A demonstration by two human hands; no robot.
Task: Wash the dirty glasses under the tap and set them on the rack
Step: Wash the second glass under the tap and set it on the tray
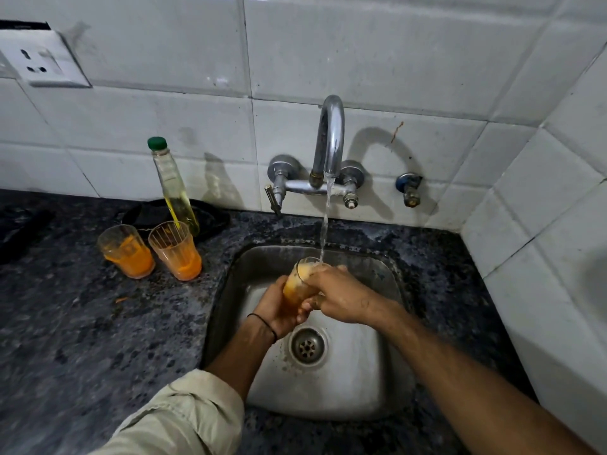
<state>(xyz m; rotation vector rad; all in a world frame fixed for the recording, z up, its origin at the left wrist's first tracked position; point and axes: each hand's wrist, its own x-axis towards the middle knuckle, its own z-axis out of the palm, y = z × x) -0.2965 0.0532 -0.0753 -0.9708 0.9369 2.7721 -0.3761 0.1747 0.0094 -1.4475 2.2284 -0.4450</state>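
Observation:
Over the steel sink (pixel 371 382) I hold a glass (pixel 297 287) with orange residue, tilted, its mouth under the water stream from the chrome tap (pixel 330 139). My left hand (pixel 274 308) grips the glass from below and the left. My right hand (pixel 335 295) wraps over its upper right side. Two more dirty glasses with orange dregs stand upright on the counter to the left of the sink, one (pixel 126 251) further left and one (pixel 175 251) nearer the sink. No rack is in view.
A bottle of yellow liquid (pixel 174 188) with a green cap stands behind the two glasses, in front of a black cloth (pixel 210 218). The dark speckled counter (pixel 82 339) surrounds the sink. Tiled walls close in at the back and right; a wall socket (pixel 39 64) sits upper left.

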